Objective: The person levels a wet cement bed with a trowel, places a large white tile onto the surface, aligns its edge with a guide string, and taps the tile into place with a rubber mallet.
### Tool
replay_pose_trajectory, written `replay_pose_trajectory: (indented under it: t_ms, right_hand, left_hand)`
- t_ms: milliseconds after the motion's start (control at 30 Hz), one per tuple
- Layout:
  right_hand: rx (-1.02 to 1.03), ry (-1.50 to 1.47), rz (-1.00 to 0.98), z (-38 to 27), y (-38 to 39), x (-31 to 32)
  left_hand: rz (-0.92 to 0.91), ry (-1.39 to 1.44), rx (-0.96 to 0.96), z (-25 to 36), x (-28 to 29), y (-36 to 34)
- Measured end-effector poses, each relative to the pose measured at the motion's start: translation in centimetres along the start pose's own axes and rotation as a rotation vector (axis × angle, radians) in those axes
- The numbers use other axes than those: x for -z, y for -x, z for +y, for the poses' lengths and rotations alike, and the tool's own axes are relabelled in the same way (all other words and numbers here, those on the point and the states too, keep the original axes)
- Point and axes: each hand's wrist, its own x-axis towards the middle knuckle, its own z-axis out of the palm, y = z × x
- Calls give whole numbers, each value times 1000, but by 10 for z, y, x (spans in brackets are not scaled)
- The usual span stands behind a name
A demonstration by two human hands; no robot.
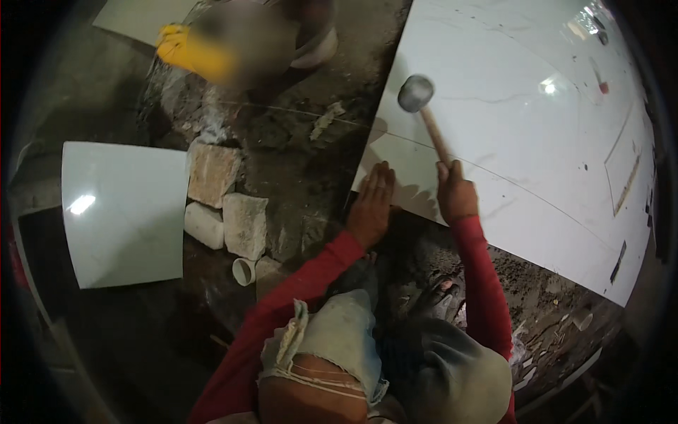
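My right hand [457, 192] is closed round the wooden handle of a mallet [434, 131]. The mallet's dark, round head points away from me, over the glossy white floor tiles [494, 113]. My left hand [372, 201] lies flat with fingers stretched out, pressed on the near left corner of the tiling, close to its edge. A thin joint line runs across the tiles just beyond both hands. Whether the mallet head touches the tile or hangs above it, I cannot tell.
A loose white tile [127, 212] lies at the left beside rough stone blocks [245, 225] and a short white pipe end [244, 271]. Far left, a yellow work glove [194, 53] shows near a bucket [314, 49]. Offcuts and a red-tipped tool [603, 87] lie on the tiles.
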Motion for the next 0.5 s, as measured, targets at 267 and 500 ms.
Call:
replay_pose_trajectory:
  t_ms: [267,500]
  right_hand:
    - [-28,-58,14,0,33,-12]
    - [-14,-188,-209,28,44,-18]
  left_hand:
    - [-20,-29,5,-2,5,8]
    - [-130,-57,45,-12,-26,16]
